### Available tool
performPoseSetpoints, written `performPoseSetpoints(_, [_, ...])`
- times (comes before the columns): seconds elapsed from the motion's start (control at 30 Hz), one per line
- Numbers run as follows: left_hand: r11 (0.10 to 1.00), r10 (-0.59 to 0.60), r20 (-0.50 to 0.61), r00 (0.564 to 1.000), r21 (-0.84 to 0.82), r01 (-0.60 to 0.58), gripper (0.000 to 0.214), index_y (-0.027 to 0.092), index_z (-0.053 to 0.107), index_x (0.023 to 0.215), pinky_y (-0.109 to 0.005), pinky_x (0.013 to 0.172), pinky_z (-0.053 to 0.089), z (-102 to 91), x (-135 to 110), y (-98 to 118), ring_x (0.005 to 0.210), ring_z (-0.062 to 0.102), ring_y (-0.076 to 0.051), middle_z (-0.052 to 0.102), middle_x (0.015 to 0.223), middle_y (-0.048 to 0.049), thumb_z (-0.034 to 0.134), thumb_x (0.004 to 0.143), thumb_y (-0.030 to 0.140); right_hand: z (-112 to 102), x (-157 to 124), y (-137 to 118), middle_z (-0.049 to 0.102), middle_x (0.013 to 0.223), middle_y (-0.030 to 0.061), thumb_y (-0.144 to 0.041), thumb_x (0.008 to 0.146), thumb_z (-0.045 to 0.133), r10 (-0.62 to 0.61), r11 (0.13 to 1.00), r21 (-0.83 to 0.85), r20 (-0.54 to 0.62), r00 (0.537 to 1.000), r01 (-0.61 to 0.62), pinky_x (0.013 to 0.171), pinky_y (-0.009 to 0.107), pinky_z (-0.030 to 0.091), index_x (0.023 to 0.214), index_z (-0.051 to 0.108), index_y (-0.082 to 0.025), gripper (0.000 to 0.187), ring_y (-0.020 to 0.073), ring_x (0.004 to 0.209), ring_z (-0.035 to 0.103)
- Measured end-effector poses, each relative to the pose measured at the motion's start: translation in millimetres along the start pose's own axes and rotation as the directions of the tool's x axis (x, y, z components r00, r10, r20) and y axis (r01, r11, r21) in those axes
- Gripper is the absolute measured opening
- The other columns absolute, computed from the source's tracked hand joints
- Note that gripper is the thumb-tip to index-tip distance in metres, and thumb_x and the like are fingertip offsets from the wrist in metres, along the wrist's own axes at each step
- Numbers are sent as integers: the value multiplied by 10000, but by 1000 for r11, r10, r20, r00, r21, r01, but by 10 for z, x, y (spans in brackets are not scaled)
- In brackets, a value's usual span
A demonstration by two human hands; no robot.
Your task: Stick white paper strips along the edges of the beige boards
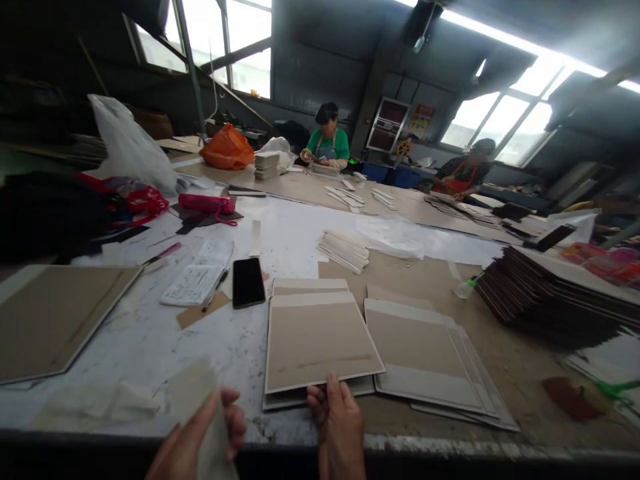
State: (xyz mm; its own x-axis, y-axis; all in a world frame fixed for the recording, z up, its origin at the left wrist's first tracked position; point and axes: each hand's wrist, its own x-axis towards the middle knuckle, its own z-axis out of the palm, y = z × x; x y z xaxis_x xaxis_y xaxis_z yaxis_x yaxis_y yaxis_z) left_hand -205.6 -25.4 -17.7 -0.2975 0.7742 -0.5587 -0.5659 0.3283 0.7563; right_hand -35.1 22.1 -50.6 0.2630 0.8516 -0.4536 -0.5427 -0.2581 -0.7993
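Note:
Low in the head view, my left hand [186, 441] is closed round a pale, thin sheet [193, 385], whose upper end is blurred. To its right, my right hand [341, 421] pinches the near edge of a tan board with a pale border [320, 337]. This board lies on similar boards, and a dark streak runs along its lower part. Beside it, another overlapping stack of bordered boards [430, 353] fans out to the right.
A phone [249, 283], an open notebook [197, 277] and a bundle of pale strips [344, 250] lie beyond my hands. A tall stack of dark-edged boards [555, 293] stands at right, a large board [60, 320] at left. Two people work across the table.

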Motion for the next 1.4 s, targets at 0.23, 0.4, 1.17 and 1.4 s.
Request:
performPoseSetpoints(0.23, [992,-120,273,955,4,123,443,95,638,772,-281,645,522,609,-296,-44,673,637,-197,688,758,-115,778,583,470,-78,-283,-135,642,625,60,-713,557,659,298,941,-237,249,922,-241,450,213,480,800,599,-104,659,142,523,605])
performPoseSetpoints(0.4, [991,-133,352,926,62,119,451,63,648,795,-248,625,502,644,-305,-142,639,623,-166,680,736,-125,761,625,465,-163,-299,-328,605,640,26,-664,657,623,90,908,-412,375,923,80,478,180,445,793,625,-118,563,107,564,544])
performPoseSetpoints(1.17, [996,0,327,945,81,-28,386,98,612,684,-180,519,395,805,-290,-247,525,479,-86,548,561,-3,726,658,466,-1,-283,-487,540,593,-19,-548,706,636,50,887,-428,457,888,171,463,218,439,901,609,-140,453,101,486,471])
performPoseSetpoints(1.4, [977,80,174,982,181,-111,391,123,588,717,-240,601,444,831,-222,-331,630,548,-161,599,646,-30,714,635,483,-85,-206,-332,430,557,-47,-518,786,571,-34,837,-487,410,912,250,523,183,362,690,564,-163,368,89,545,391])
